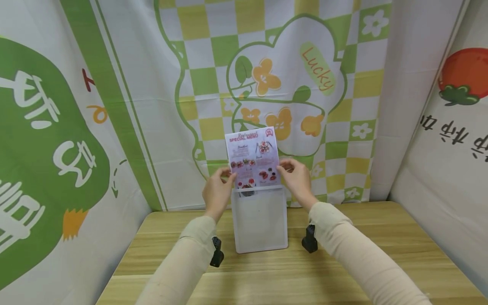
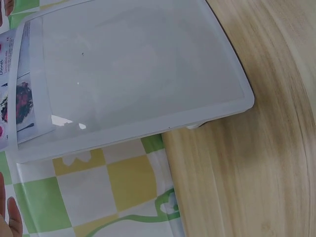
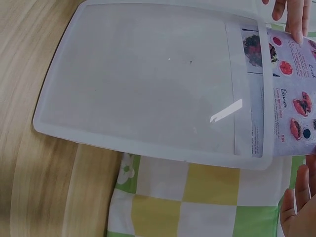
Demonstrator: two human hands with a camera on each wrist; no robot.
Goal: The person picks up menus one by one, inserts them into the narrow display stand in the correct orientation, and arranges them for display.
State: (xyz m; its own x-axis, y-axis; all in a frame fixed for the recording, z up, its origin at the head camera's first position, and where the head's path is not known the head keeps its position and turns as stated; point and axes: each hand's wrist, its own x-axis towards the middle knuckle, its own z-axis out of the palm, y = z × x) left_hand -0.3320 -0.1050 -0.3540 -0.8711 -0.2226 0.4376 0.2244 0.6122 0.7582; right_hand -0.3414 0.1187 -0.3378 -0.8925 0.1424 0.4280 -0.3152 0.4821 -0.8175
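Note:
A printed menu sheet point(image 1: 253, 159) stands upright with its lower end inside a white-framed clear display stand point(image 1: 260, 222). My left hand point(image 1: 219, 190) pinches the sheet's left edge between thumb and fingers. On the opposite edge, my right hand point(image 1: 296, 178) pinches it the same way. In the right wrist view, the bottom strip of the menu point(image 3: 256, 94) shows behind the clear front, just past the frame's top bar. Most of the panel point(image 2: 133, 64) below that strip is blank in the left wrist view.
The stand rests on a wood-grain table point(image 1: 175, 254) near its back edge. Behind it hangs a green and yellow checked curtain point(image 1: 213, 51). Printed cloth walls point(image 1: 49, 140) close in both sides. Black wrist devices point(image 1: 310, 239) hang below both forearms.

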